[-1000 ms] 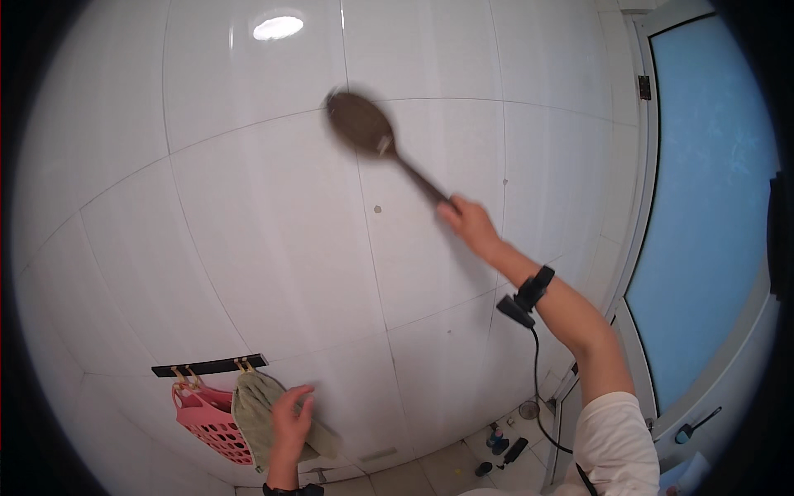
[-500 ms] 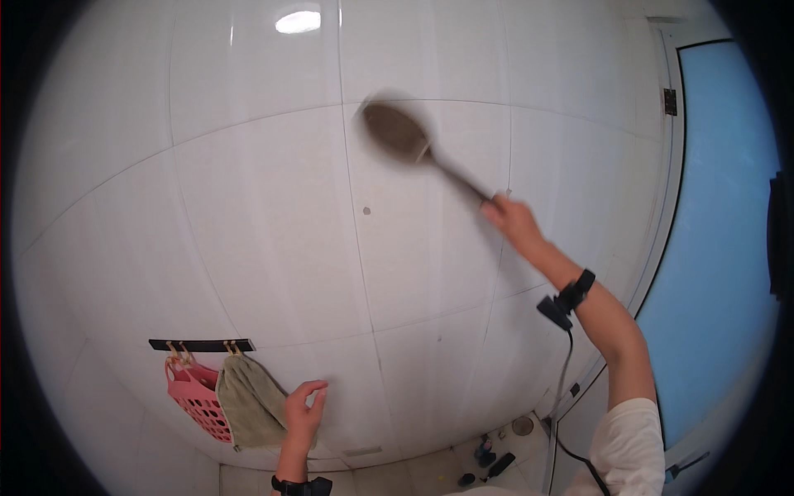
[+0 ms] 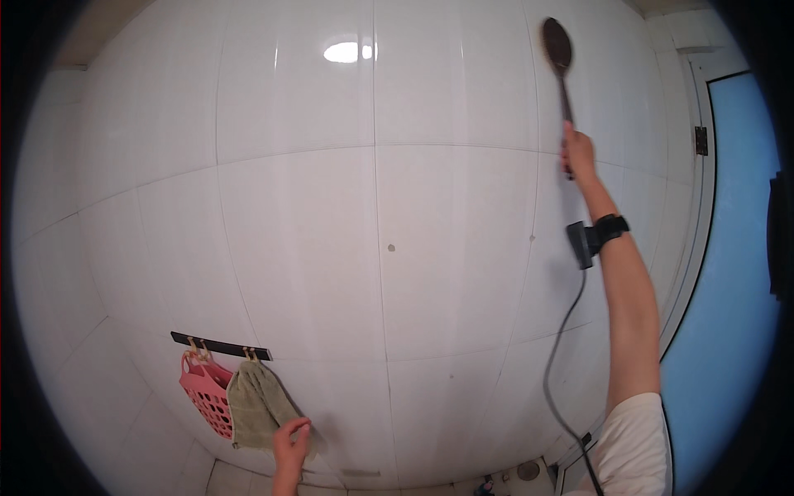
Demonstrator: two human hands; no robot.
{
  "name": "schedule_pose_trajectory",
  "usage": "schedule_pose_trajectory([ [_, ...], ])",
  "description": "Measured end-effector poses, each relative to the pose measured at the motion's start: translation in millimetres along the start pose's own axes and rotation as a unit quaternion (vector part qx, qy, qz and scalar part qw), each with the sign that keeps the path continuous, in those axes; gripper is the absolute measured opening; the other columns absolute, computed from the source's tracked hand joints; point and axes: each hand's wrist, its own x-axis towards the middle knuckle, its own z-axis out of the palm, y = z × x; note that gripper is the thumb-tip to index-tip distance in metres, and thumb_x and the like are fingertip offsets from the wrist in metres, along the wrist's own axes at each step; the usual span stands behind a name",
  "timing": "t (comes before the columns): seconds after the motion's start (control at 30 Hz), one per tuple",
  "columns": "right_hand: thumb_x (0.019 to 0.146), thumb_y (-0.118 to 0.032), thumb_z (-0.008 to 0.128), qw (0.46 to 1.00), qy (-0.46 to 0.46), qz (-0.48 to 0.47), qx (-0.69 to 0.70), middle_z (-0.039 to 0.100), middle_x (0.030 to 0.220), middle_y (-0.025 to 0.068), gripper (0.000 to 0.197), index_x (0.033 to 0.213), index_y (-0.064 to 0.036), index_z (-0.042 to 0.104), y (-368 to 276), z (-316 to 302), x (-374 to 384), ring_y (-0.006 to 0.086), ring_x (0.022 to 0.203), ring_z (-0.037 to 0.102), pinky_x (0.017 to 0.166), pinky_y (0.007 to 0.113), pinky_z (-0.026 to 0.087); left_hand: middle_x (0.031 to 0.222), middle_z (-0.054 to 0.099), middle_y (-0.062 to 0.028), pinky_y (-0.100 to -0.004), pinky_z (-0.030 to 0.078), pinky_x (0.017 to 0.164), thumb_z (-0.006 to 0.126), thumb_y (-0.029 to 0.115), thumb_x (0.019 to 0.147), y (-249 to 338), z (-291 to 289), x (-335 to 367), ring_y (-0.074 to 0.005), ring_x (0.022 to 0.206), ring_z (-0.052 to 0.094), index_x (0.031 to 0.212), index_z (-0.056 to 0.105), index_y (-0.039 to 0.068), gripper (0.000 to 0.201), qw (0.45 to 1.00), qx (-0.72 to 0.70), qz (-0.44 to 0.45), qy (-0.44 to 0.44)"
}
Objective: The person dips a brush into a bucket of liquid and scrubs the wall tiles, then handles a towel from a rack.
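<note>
High on the right, my right hand (image 3: pixel 580 152) is closed around the handle of a brown long-handled tool with an oval head (image 3: pixel 557 43). The head points up and lies against or close to the white tiled wall (image 3: pixel 463 256); which face bears bristles, if any, I cannot make out. Low and left of the middle, my left hand (image 3: pixel 289 450) is raised with loosely bent fingers and nothing visible in it. It overlaps the lower right edge of a grey-green towel (image 3: pixel 258 405) in the view; whether it touches the cloth is unclear.
Beside the towel, a pink perforated basket (image 3: pixel 207 395) hangs from a black hook rail (image 3: pixel 221 345). At right stands a blue door panel (image 3: pixel 719 248) in a pale frame. A black cable (image 3: pixel 549 372) runs down from my right wrist. A round floor drain (image 3: pixel 528 470) lies at the bottom.
My right hand has swung the brown tool up and to the right along the wall, its head turning upright. The view has tilted upward, and my left hand's fingers have drawn closer together.
</note>
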Motion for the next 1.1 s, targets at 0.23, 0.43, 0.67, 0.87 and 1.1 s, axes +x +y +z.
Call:
schedule_pose_trajectory([
  [0.23,0.084,-0.04,0.048,0.83,-0.35,-0.246,-0.358,0.059,0.076,0.0171,0.038,0.092,-0.0036,0.056,-89,166,-170,0.0333,0.073,0.056,0.068,0.042,0.043,0.084,0.064,-0.0079,-0.0252,0.046,0.073,0.059,0.008,0.078,9,-2,17,-0.0139,0.08,0.06,0.089,0.063,0.0,0.014,0.999,-0.046,0.009,0.021],
  [0.43,0.082,-0.048,0.048,0.939,-0.143,-0.191,-0.248,0.06,0.073,0.0165,0.049,0.079,-0.0008,0.059,-89,107,-75,0.0302,0.071,0.057,0.065,0.04,0.044,0.083,0.064,-0.0076,-0.0241,0.046,0.073,0.057,0.005,0.079,4,-7,18,-0.0131,0.079,0.06,0.089,0.063,0.0,0.013,0.999,-0.051,0.014,-0.011],
  [0.67,0.085,-0.048,0.043,0.955,-0.177,-0.127,-0.204,0.055,0.063,0.016,0.052,0.072,0.002,0.054,-113,140,-95,0.0278,0.062,0.055,0.062,0.04,0.044,0.082,0.064,-0.0072,-0.0237,0.046,0.072,0.056,0.004,0.079,-21,-28,26,-0.012,0.078,0.06,0.088,0.063,0.0,0.012,0.997,-0.073,0.006,-0.02],
  [0.87,0.083,-0.042,0.049,0.851,-0.244,-0.281,-0.37,0.058,0.072,0.0179,0.041,0.081,-0.0017,0.057,-129,149,-123,0.0347,0.072,0.055,0.065,0.042,0.043,0.082,0.064,-0.0069,-0.0229,0.046,0.071,0.056,0.005,0.079,-28,-58,34,-0.0113,0.076,0.059,0.089,0.062,-0.001,0.012,0.999,-0.038,0.021,-0.029],
  [1.1,0.084,-0.047,0.048,0.937,-0.146,-0.168,-0.268,0.055,0.065,0.0177,0.05,0.074,0.0013,0.055,-118,136,-84,0.0311,0.062,0.053,0.061,0.04,0.042,0.081,0.064,-0.0076,-0.0245,0.046,0.07,0.056,0.007,0.081,-46,-77,42,-0.0122,0.077,0.059,0.088,0.061,-0.003,0.013,0.998,-0.05,0.021,-0.021],
])
